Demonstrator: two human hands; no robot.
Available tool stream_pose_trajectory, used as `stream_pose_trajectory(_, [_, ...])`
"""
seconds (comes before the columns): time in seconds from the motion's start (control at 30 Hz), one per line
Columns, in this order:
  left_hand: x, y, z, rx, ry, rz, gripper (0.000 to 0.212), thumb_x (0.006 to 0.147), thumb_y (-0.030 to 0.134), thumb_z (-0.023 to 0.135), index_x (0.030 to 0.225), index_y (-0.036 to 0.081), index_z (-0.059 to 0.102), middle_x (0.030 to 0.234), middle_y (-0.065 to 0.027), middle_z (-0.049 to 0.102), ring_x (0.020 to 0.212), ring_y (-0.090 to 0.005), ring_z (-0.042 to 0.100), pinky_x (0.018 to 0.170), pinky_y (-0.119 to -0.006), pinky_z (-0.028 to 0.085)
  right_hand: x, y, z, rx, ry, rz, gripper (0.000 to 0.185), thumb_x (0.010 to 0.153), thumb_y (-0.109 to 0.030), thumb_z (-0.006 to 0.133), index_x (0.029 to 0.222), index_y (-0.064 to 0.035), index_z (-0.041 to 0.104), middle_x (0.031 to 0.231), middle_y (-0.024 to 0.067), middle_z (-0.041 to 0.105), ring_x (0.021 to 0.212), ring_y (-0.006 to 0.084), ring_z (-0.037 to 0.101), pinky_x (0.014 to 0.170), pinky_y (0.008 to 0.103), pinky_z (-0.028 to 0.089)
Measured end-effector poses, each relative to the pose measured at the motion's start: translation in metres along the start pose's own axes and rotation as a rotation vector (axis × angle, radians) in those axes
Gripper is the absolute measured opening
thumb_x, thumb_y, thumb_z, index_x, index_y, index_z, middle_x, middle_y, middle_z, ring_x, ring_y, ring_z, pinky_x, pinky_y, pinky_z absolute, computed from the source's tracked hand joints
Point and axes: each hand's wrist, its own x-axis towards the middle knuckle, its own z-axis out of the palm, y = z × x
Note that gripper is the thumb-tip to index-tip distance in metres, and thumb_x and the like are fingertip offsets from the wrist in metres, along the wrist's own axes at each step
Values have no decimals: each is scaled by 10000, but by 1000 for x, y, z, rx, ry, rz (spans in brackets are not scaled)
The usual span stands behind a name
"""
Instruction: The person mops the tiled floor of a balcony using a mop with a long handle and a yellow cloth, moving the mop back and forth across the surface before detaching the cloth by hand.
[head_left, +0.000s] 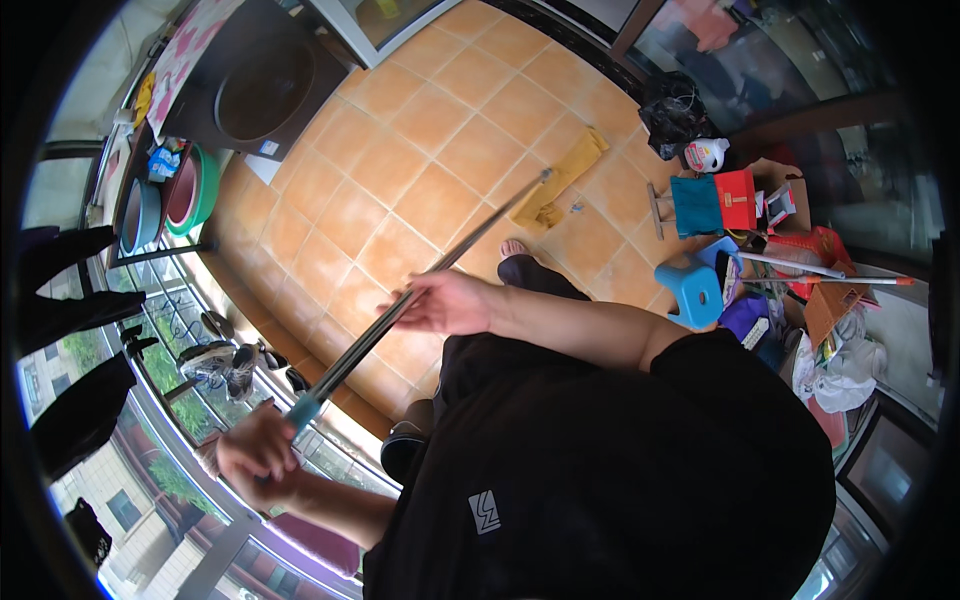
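A mop with a metal pole slants across the view. My left hand grips its upper end, just behind the teal sleeve. Farther down, my right hand supports the pole loosely, palm turned up with the fingers passing under it. At the lower end, the pole meets a long yellow cloth mop head lying flat on the tiles, bunched at its near end. Small bits of debris lie beside the cloth. My bare foot stands close to the mop head.
Orange floor tiles stretch ahead. On the right are a blue plastic stool, a red box, a white jug and a black bag. Basins sit on a left rack; sneakers rest by the window. A black bucket is beside me.
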Motion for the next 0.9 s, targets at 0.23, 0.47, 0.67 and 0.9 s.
stream_pose_trajectory(0.23, [-75, 125, -8, 2, 354, 41, 242, 844, 104, 382, 607, 144, 351, 423, 3, 298, 378, -85, 309, 591, -299, 363, 58, 92, 44, -115, 21, 414, 238, 947, -208, 356, 901, -12, 483, 1036, 145, 570, 1093, 322, 522, 986, 419, 405])
stream_pose_trajectory(0.47, [-99, 104, 2, 503, 488, 84, 255, 838, 141, 367, 585, 123, 361, 442, 13, 306, 400, -87, 261, 476, -256, 346, 135, 106, 5, -246, 105, 482, 257, 892, -219, 435, 906, 18, 533, 857, 147, 626, 857, 299, 629, 833, 413, 506])
stream_pose_trajectory(0.67, [-49, -17, 23, 442, 620, 18, 160, 742, 66, 322, 586, 71, 355, 406, -53, 323, 373, -120, 285, 519, -343, 456, 192, 30, -49, -446, 246, 293, 206, 882, -203, 454, 755, -53, 514, 820, 126, 625, 794, 273, 641, 774, 406, 536])
stream_pose_trajectory(0.9, [1, 14, -17, 253, 520, -153, 162, 766, 111, 322, 604, 105, 324, 396, -26, 275, 378, -110, 243, 575, -321, 428, 150, 31, -13, -244, 225, 138, 208, 897, -185, 428, 805, -7, 487, 933, 141, 605, 878, 301, 617, 842, 430, 510])
